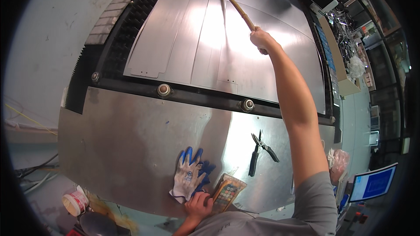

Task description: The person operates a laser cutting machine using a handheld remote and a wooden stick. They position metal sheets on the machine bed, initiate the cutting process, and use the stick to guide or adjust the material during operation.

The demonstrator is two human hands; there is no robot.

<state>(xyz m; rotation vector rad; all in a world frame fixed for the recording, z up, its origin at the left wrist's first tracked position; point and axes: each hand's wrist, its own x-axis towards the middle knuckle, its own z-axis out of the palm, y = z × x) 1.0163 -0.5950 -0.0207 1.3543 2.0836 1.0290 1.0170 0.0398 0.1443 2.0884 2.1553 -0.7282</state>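
A: Two hands in view. The right hand [261,39], upper centre of the frame, is curled tight around one wooden stick [236,6], a thin, rough brown rod running up and left from the fist.

B: And the stick's far tip sits near the top edge, over the metal sheets [175,39]. I count roughly four flat, pale grey cut panels lying side by side, smooth with a dull shine, some with notched lower corners.

A: Beneath them, a dark bed of toothed slats [127,26], serrated along the left edge. Below that a black bar with three round roller balls; one sits left of centre [164,89].

B: Down low, the left hand [199,204], bottom centre. Fingers folded loosely, resting against one flat rectangular keypad [227,192], orange-rimmed with a grid of small coloured buttons. Whether it grips it, I cannot tell.

A: Just left of that, a pair of work gloves [189,179], white knit with blue coated fingers, lying in a heap.

B: One pair of pliers [260,150], black handles spread open, right of centre on the counter [131,148], a broad, scuffed steel plate.

A: One small white tub [75,203], lower left, off the counter's edge.

B: One blue screen [374,182], lower right.
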